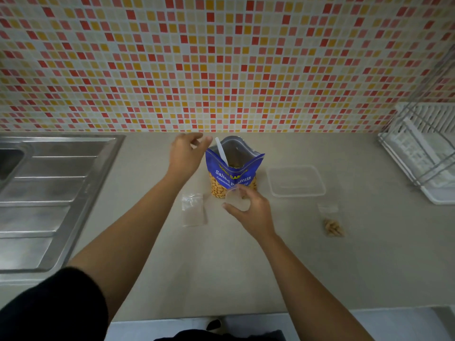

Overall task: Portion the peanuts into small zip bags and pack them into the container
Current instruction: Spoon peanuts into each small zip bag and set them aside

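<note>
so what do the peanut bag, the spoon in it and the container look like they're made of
Peanut bag: glossy printed plastic film outside, dull silvery foil-like lining inside the open mouth. Spoon: probably white plastic, matte and thin. Container: clear, thin plastic; the counter shows through its walls.

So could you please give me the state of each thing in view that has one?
Peanut pouch: upright, open, spoon standing inside.
Container: open, empty, no lid seen.
Right bag: flat, peanuts inside.
Left bag: flat, empty.
Held bag: empty, mouth open.
Left hand: open, reaching toward spoon.
Right hand: gripping held bag.
</note>
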`<action>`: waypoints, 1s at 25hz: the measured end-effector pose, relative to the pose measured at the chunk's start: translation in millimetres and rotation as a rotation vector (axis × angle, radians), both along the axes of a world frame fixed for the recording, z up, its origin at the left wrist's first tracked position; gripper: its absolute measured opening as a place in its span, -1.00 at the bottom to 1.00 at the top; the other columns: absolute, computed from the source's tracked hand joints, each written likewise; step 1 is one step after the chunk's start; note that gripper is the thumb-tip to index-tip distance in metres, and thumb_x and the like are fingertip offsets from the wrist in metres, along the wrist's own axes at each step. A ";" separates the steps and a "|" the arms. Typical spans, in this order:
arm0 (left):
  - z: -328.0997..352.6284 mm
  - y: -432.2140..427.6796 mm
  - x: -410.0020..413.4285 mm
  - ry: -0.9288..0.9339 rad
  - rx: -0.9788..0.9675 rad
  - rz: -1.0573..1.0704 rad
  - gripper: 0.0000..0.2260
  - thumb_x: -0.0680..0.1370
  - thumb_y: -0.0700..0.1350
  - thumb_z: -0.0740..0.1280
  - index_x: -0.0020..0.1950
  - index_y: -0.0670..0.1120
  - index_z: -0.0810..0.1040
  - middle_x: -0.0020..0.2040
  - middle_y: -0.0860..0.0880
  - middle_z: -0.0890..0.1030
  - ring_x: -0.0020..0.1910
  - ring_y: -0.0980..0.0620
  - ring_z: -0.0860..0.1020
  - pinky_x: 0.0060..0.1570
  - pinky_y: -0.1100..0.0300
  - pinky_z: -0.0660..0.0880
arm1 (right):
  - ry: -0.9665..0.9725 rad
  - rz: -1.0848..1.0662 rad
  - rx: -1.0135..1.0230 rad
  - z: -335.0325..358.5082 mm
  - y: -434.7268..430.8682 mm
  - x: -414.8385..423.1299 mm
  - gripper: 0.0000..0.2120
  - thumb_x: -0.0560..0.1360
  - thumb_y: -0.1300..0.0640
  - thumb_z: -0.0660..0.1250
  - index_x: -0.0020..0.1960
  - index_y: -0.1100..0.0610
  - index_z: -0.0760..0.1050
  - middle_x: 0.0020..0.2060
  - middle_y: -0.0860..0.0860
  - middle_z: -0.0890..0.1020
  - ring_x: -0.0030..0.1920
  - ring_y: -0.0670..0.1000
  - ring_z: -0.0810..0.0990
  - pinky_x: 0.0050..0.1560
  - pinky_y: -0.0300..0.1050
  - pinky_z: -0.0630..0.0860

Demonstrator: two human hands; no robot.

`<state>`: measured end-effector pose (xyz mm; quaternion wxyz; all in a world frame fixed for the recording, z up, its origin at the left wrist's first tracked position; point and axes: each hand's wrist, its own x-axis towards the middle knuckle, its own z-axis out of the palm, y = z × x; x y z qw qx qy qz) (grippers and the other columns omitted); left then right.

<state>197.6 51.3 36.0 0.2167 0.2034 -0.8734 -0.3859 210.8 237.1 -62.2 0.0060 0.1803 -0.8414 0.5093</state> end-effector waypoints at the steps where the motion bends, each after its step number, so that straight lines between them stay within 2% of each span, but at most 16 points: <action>1: 5.8 1.0 -12.9 -0.072 0.027 -0.015 -0.59 0.54 0.07 0.29 0.23 -0.19 0.53 0.00 -0.05 0.59 -0.02 0.04 0.51 -0.06 0.26 0.39 | 0.000 -0.018 -0.020 1.0 0.8 -0.3 -0.51 0.27 -0.03 0.55 0.13 0.10 0.54 -0.07 -0.08 0.62 -0.06 -0.13 0.54 -0.03 -0.34 0.41; 3: 12.7 5.0 -31.3 -0.147 0.009 -0.086 -0.65 0.52 0.02 0.33 0.19 -0.19 0.57 0.02 -0.09 0.62 -0.04 0.05 0.51 0.04 0.16 0.48 | 0.000 -0.051 -0.042 1.5 2.0 -1.8 -0.50 0.26 -0.02 0.56 0.13 0.11 0.55 -0.04 -0.07 0.64 -0.05 -0.12 0.55 -0.02 -0.37 0.41; 5: 18.5 9.0 -39.0 -0.118 -0.065 -0.208 -0.80 0.50 -0.08 0.37 0.03 -0.17 0.64 -0.05 -0.08 0.66 -0.13 0.10 0.51 -0.05 0.21 0.53 | 0.012 -0.088 -0.070 1.7 4.1 -4.3 -0.50 0.25 0.00 0.57 0.13 0.12 0.55 -0.03 -0.07 0.64 -0.04 -0.13 0.56 -0.02 -0.42 0.40; 7: 22.8 14.8 -40.5 -0.153 -0.152 -0.370 -0.85 0.49 -0.10 0.39 -0.03 -0.15 0.67 -0.14 -0.04 0.64 -0.22 0.17 0.48 -0.25 0.40 0.39 | 0.013 -0.126 -0.103 3.9 7.0 -9.1 -0.52 0.25 0.03 0.58 0.11 0.11 0.55 -0.05 -0.12 0.62 -0.03 -0.14 0.56 -0.01 -0.48 0.39; 10: 20.5 19.5 -43.2 -0.273 -0.348 -0.510 -0.79 0.50 -0.06 0.36 0.02 -0.15 0.66 -0.14 -0.08 0.62 -0.21 0.08 0.47 -0.29 0.31 0.31 | 0.018 -0.125 -0.157 5.2 7.2 -13.2 -0.62 0.26 0.07 0.57 0.02 -0.01 0.53 -0.10 -0.19 0.60 -0.06 -0.16 0.56 0.01 -0.43 0.42; 12: 20.0 17.3 -43.6 -0.289 -0.413 -0.529 -0.75 0.52 -0.02 0.33 0.02 -0.18 0.64 -0.18 -0.12 0.59 -0.22 0.03 0.46 -0.31 0.27 0.29 | 0.043 -0.120 -0.175 3.6 5.9 -14.1 -0.64 0.26 0.06 0.57 -0.01 -0.03 0.52 -0.10 -0.14 0.62 -0.05 -0.13 0.57 0.01 -0.36 0.45; 14: 24.0 14.7 -44.0 -0.203 -0.401 -0.483 -0.75 0.54 -0.04 0.30 -0.02 -0.22 0.62 -0.26 -0.08 0.54 -0.27 0.02 0.44 -0.33 0.29 0.27 | 0.051 -0.137 -0.189 2.0 4.4 -15.3 -0.57 0.25 0.07 0.57 0.07 0.04 0.52 -0.04 -0.09 0.60 0.01 -0.10 0.57 0.05 -0.34 0.46; 16: 26.8 13.7 -45.9 -0.167 -0.458 -0.439 -0.76 0.56 -0.06 0.28 -0.01 -0.21 0.62 -0.23 -0.09 0.57 -0.25 0.02 0.46 -0.23 0.28 0.33 | 0.070 -0.152 -0.185 0.5 1.3 -18.5 -0.48 0.24 0.02 0.56 0.14 0.13 0.51 0.04 -0.07 0.56 0.08 -0.08 0.54 0.11 -0.26 0.48; 17: 26.6 15.1 -46.6 -0.209 -0.514 -0.451 -0.76 0.56 -0.06 0.26 0.01 -0.21 0.62 -0.18 -0.12 0.60 -0.22 0.01 0.46 -0.18 0.23 0.35 | 0.089 -0.152 -0.168 -0.3 -0.5 -20.2 -0.45 0.23 -0.03 0.55 0.15 0.14 0.51 0.09 -0.07 0.54 0.12 -0.08 0.52 0.14 -0.24 0.48; 20: 18.0 24.3 -51.9 -0.343 -0.626 -0.484 -0.75 0.57 -0.07 0.24 0.02 -0.20 0.62 -0.07 -0.15 0.63 -0.14 -0.02 0.50 -0.13 0.16 0.40 | 0.139 -0.126 -0.126 3.5 -3.4 -22.5 -0.43 0.24 -0.14 0.49 0.16 0.08 0.50 0.29 -0.16 0.36 0.30 -0.16 0.37 0.20 -0.44 0.34; 23: 13.6 26.7 -58.2 -0.348 -0.532 -0.417 -0.75 0.56 -0.11 0.24 -0.06 -0.26 0.62 -0.13 -0.17 0.63 -0.12 -0.09 0.57 -0.11 0.10 0.49 | 0.146 -0.096 -0.121 6.5 -4.9 -23.8 -0.43 0.24 -0.16 0.46 0.17 0.05 0.49 0.27 -0.38 0.23 0.33 -0.16 0.33 0.21 -0.43 0.32; 25: 10.7 19.4 -59.8 -0.346 -0.347 -0.366 -0.76 0.55 -0.11 0.26 -0.12 -0.25 0.61 -0.24 -0.13 0.62 -0.21 -0.04 0.58 -0.16 0.16 0.50 | 0.127 -0.094 -0.122 5.8 -5.0 -23.9 -0.43 0.23 -0.13 0.49 0.16 0.08 0.50 0.24 -0.31 0.29 0.26 -0.20 0.37 0.16 -0.52 0.28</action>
